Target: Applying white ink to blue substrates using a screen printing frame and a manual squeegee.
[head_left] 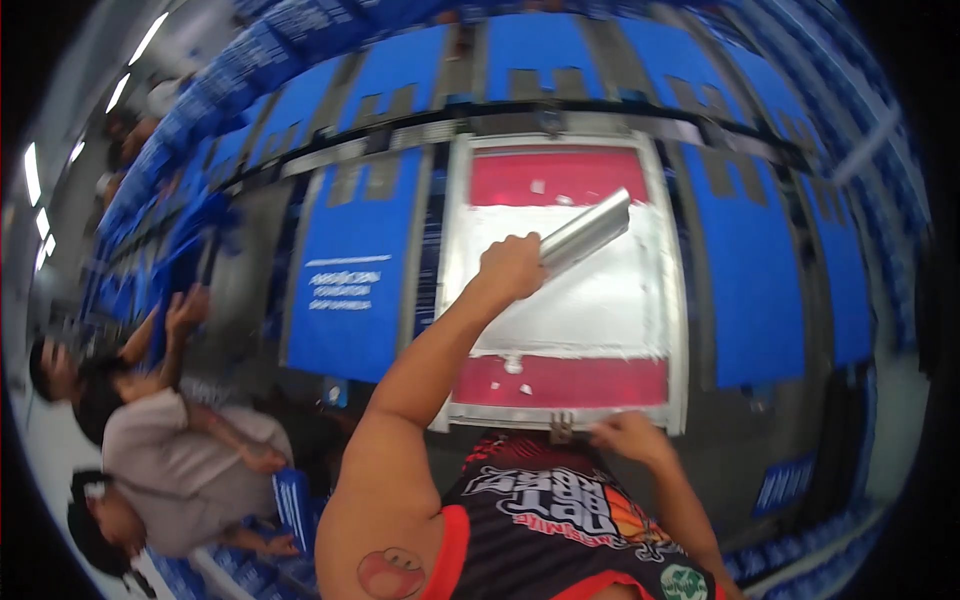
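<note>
My left hand (pixel 513 268) is closed around one end of a squeegee (pixel 588 232) with a long, shiny metal holder. The tool is tilted up to the right over a screen-printing frame (pixel 672 300). White ink (pixel 570 310) covers the middle of its mesh, with bare red mesh (pixel 545 178) above and below. Whether the squeegee's edge touches the mesh I cannot tell. My right hand (pixel 632 438), somewhat blurred, has its fingers curled at the near edge of the frame, beside a small metal clamp (pixel 562 428).
Blue printed fabric panels (pixel 350 260) lie on boards left of the frame, and more (pixel 750 270) lie to its right. A row of blue panels (pixel 540 55) runs beyond a rail. Two people (pixel 190 460) stand close on my left, one with blue cloth (pixel 292 505).
</note>
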A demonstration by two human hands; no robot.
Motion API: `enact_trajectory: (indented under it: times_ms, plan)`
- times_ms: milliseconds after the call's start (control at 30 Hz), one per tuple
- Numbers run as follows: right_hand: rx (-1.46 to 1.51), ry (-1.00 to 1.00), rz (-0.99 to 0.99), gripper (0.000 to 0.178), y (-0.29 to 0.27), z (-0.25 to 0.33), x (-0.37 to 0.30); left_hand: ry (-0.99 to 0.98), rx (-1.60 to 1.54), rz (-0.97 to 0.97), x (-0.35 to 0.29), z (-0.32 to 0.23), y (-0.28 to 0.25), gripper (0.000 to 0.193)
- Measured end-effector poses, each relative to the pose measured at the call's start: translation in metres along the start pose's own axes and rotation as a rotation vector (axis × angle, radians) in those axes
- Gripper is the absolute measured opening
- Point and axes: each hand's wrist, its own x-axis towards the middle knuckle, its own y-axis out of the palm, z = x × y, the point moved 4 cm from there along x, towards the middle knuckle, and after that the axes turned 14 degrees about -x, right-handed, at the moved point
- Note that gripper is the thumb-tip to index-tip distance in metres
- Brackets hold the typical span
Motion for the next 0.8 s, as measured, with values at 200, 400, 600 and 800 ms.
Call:
enact_trajectory:
  times_ms: [200, 400, 600, 800]
  plan:
    - [-0.172, 0.319, -0.761, 0.049, -0.107, -0.111, -0.019, -0.250, -1.171, 0.008, 0.004, 0.136, -0.007, 0.043]
    - [0.500, 0.222, -0.726, 0.055, -0.071, -0.137, 0.037, -0.347, -1.589, -0.201, -0.042, 0.150, 0.022, 0.043]
    - [0.685, 0.333, -0.758, 0.052, -0.131, -0.134, -0.041, -0.162, -1.301, -0.171, -0.021, 0.051, -0.018, 0.042]
    - [0.698, 0.235, -0.882, 0.049, -0.226, -0.263, -0.121, -0.105, -1.411, -0.132, 0.037, -0.086, 0.094, 0.040]
